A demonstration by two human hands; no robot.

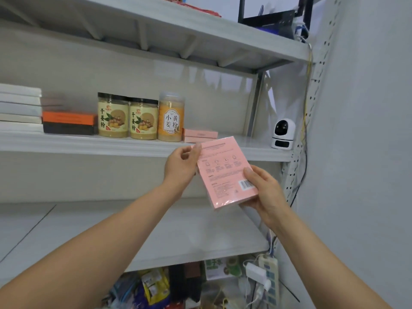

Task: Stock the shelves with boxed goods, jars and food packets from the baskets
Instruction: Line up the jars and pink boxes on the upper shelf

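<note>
We reach both bare forearms up toward the middle shelf. The left arm stretches long from the near left, and the right rises from the near right with its wrist bent inward.

Our left hand is raised at the shelf's front lip, thumb and curled fingers narrowed into a pinch on the far left corner of the pink box. Our right hand grips the near right corner, with the thumb laid flat on the printed face just beside the barcode and the fingers curled underneath.

The pink box hangs in the air between the two hands, in front of the middle shelf's lip and above the lower shelf, touching neither. Its long axis runs near to far, with the far end tipped up and a little left. The printed back faces us, barcode at the near right.

On the middle shelf, left to right:
- a white stack
- an orange carton lying on a black carton
- two black-lidded jars side by side
- a taller clear-lidded jar just beside them
- a flat pink pair, stacked, just beyond the held box's far end

A small white camera stands at the shelf's right end. Under the lower shelf, packets lie heaped, with a power strip to their right.
</note>
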